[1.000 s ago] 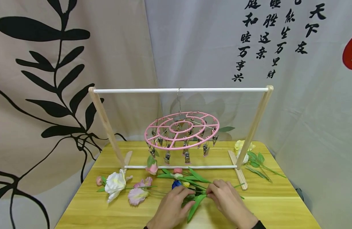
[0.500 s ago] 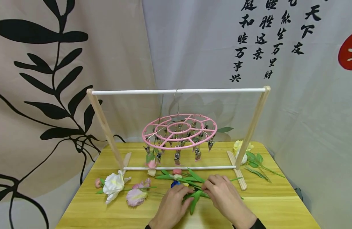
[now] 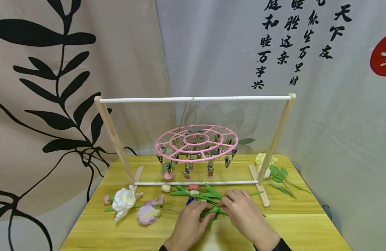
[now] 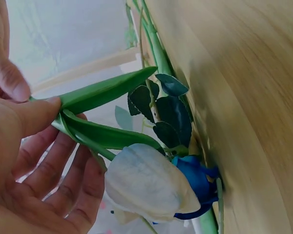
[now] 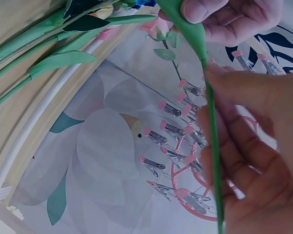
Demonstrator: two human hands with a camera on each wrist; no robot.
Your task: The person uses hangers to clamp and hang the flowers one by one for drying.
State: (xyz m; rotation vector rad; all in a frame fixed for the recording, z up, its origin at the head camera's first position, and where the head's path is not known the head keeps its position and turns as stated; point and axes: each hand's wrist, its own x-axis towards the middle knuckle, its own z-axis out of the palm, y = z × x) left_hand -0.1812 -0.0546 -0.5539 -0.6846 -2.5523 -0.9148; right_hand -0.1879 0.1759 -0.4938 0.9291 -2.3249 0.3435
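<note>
In the left wrist view my left hand (image 3: 191, 221) pinches the stem of a white artificial tulip (image 4: 149, 180) where its green leaves (image 4: 107, 90) branch off, thumb on the leaf base. The other fingers curl under the stem. Close by on the right, my right hand (image 3: 243, 212) holds the same green stem (image 5: 214, 136) between thumb and fingers. The tulip's head points away from the palms, overlapping a blue rose (image 4: 198, 178) in that view. Beyond the hands lie green leaves and a pink tulip (image 3: 193, 187).
A round pink clip hanger (image 3: 196, 160) with several metal clips hangs from a white rod (image 3: 243, 98) on a wooden stand (image 3: 277, 137). One pink rose (image 3: 168, 175) hangs below it. White (image 3: 123, 202) and lilac flowers (image 3: 148, 214) lie left; yellow ones (image 3: 265, 159) lie right.
The clip hanger has turned, and the pink rose now shows behind a clip. Between my hands, the leaf that pointed towards the front has swung back and shows less. Both hands stay close together.
</note>
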